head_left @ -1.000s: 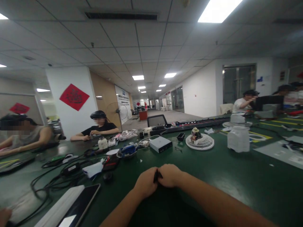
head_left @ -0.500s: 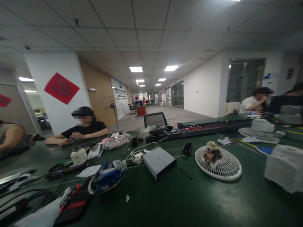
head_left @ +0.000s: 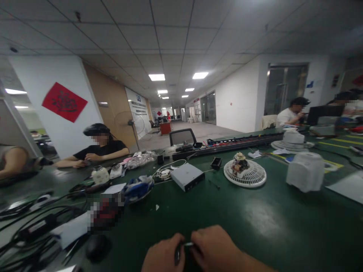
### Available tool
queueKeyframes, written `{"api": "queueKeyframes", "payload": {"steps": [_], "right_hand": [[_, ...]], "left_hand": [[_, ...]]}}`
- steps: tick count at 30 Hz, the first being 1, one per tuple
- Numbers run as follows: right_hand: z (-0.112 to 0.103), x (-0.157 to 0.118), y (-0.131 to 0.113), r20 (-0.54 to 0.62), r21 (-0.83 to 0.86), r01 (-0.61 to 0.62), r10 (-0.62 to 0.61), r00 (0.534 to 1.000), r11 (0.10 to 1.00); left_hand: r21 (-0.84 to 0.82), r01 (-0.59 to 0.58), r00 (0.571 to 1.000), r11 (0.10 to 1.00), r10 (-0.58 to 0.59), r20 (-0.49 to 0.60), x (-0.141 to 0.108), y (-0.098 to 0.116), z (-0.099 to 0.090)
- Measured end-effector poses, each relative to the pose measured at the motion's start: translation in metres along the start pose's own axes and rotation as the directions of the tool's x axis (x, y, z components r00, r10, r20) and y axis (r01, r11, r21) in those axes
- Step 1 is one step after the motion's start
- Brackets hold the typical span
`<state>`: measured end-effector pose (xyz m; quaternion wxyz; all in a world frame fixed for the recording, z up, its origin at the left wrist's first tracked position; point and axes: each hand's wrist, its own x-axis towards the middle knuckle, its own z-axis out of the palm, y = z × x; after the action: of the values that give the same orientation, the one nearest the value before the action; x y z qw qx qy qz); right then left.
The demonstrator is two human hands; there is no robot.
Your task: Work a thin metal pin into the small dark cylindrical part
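Observation:
At the bottom of the head view, my left hand (head_left: pixel 163 254) is closed around a small dark item (head_left: pixel 177 255), mostly covered by the fingers. A thin pale shaft (head_left: pixel 188 244) bridges the gap between my two hands. My right hand (head_left: pixel 217 246) is also closed, with thumb and fingers at the shaft's other end. Whether the dark item and the shaft are one piece I cannot tell. Beyond the hands lies a grey box-shaped drive (head_left: pixel 187 175), and a black mouse (head_left: pixel 98 247) rests to their left.
Cables (head_left: pixel 42 223) and a blue cloth bundle (head_left: pixel 138 187) lie left. A white fan grille (head_left: pixel 246 173) with a motor on it and a white plastic housing (head_left: pixel 304 172) stand right. A long black tray (head_left: pixel 227 143) crosses behind. Other people sit around the green table (head_left: pixel 255 238).
Both hands have come into view at the bottom, holding the dark item and shaft. The camera has tilted and shifted, bringing the mouse and more of the table's right side into view.

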<state>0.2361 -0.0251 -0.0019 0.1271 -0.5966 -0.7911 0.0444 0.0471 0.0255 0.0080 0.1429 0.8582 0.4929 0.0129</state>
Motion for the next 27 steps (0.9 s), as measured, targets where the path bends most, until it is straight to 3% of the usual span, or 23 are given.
{"api": "queueKeyframes", "payload": {"steps": [2, 4, 8, 15, 19, 23, 27], "right_hand": [[-0.017, -0.010, -0.005, -0.072, -0.016, -0.086, 0.085, 0.994, 0.996], [-0.028, -0.018, -0.008, -0.099, -0.011, -0.114, 0.113, 0.989, 0.993], [-0.033, -0.023, -0.010, -0.119, 0.014, -0.102, 0.103, 0.988, 0.995], [-0.021, -0.016, 0.001, -0.097, 0.107, -0.032, 0.042, 0.994, 0.994], [-0.012, -0.011, 0.012, -0.084, 0.272, -0.012, 0.036, 0.996, 0.962], [-0.011, -0.014, 0.015, -0.125, 0.348, 0.049, -0.006, 0.992, 0.936], [-0.013, -0.018, 0.012, -0.155, 0.367, 0.095, -0.040, 0.987, 0.925]], "left_hand": [[0.057, -0.030, 0.987, 0.998, 0.039, -0.157, -0.014, 0.014, -0.014], [0.070, -0.010, 0.979, 0.998, 0.024, -0.205, -0.022, 0.024, -0.023], [0.071, -0.016, 0.974, 0.997, 0.031, -0.225, -0.025, 0.030, -0.025], [0.069, -0.075, 0.977, 0.995, 0.087, -0.195, -0.013, 0.025, -0.013], [0.012, -0.099, 0.986, 0.995, 0.100, -0.134, -0.001, 0.021, -0.007], [-0.043, -0.121, 0.982, 0.992, 0.113, -0.149, 0.000, 0.018, -0.005], [-0.070, -0.248, 0.958, 0.966, 0.234, -0.164, -0.007, 0.021, -0.005]]}}
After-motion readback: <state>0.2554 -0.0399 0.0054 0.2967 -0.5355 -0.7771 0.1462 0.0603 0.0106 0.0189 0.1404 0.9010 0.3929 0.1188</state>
